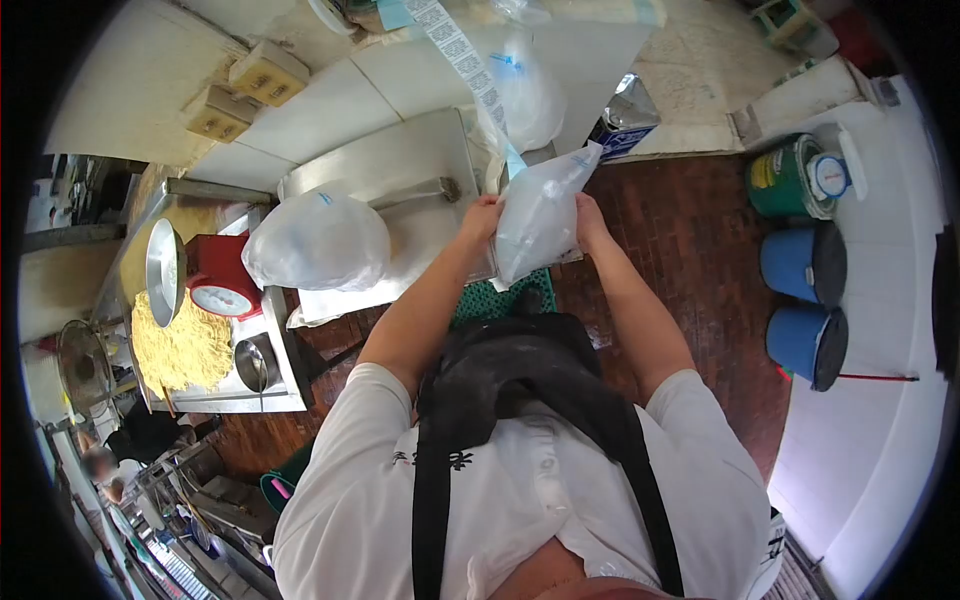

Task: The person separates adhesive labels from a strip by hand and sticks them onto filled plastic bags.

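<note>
Between my hands is a translucent white plastic bag (540, 218), tilted in front of me. My left hand (482, 218) grips its left edge with curled fingers. On the opposite edge, my right hand (590, 222) is closed on the same bag, its fingertips partly hidden behind it. What the bag holds, if anything, is unclear. A large puffed plastic bag (318, 245) rests on the work surface left of my left hand. Just above the held bag hangs another clear bag (530, 100) beside a printed strip of labels (458, 52).
Left, a metal table holds a red scale (213, 270), a metal bowl (163, 270), a yellow noodle-like heap (180, 345) and a metal pot (257, 365). A brush (425, 192) lies on the counter. Blue bins (788, 262) line the right wall. A person (125, 465) is far left.
</note>
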`<state>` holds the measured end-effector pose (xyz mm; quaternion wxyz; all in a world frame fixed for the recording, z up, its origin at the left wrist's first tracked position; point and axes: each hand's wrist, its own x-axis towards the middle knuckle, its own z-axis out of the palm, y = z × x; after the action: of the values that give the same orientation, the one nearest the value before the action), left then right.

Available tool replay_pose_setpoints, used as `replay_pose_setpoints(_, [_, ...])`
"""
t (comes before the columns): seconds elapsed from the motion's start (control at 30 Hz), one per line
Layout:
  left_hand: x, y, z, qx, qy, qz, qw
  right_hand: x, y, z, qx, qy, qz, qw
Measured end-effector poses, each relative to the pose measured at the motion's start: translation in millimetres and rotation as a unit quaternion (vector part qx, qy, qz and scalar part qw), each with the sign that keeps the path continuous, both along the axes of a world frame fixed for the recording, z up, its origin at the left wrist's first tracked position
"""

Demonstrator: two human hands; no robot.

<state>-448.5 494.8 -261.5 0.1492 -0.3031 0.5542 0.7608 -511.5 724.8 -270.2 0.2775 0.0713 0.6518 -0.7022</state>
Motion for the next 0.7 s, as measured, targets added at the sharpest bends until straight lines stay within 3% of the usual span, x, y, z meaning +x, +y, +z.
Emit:
replay_pose_setpoints(0.07, [0.9,1.4,-5.6,-0.007,-0.005,0.008,1.000,-2.5,0.2,-1.2,-0.046,-0.055,0.003,0.997])
replay_pose_setpoints(0.13, [1.9,7.3,28.5,0.023,-0.013,0.032,0.999,4.6,4.9,25.4,-0.069,-0.092,0.002,0.993])
replay_pose_setpoints(0.23, [2.6,-12.2,60.1,0.260,0.019,-0.006,0.966,13.4,16.7,51.2,-0.034,-0.090,0.016,0.995])
replay_pose_setpoints(0.33, [-11.7,-6.4,85.8,0.125,-0.014,-0.049,0.991,18.2,19.2,64.1,-0.032,-0.090,0.007,0.995])
replay_pose_setpoints(0.43, [-35.9,7.4,61.4,-0.070,0.093,-0.105,0.988,21.3,21.2,47.2,-0.061,-0.061,-0.003,0.996])
replay_pose_setpoints(0.53, [-53.0,-6.5,52.5,-0.242,0.061,0.006,0.968,17.5,26.7,36.5,-0.046,-0.043,0.004,0.998])
replay_pose_setpoints(0.6, [-62.2,-27.3,68.5,-0.165,0.029,0.136,0.976,17.3,28.6,37.1,-0.064,-0.051,-0.009,0.997])
replay_pose_setpoints(0.7, [-71.9,-46.2,83.0,-0.055,0.114,0.244,0.962,20.5,23.6,28.1,-0.153,-0.076,-0.085,0.982])
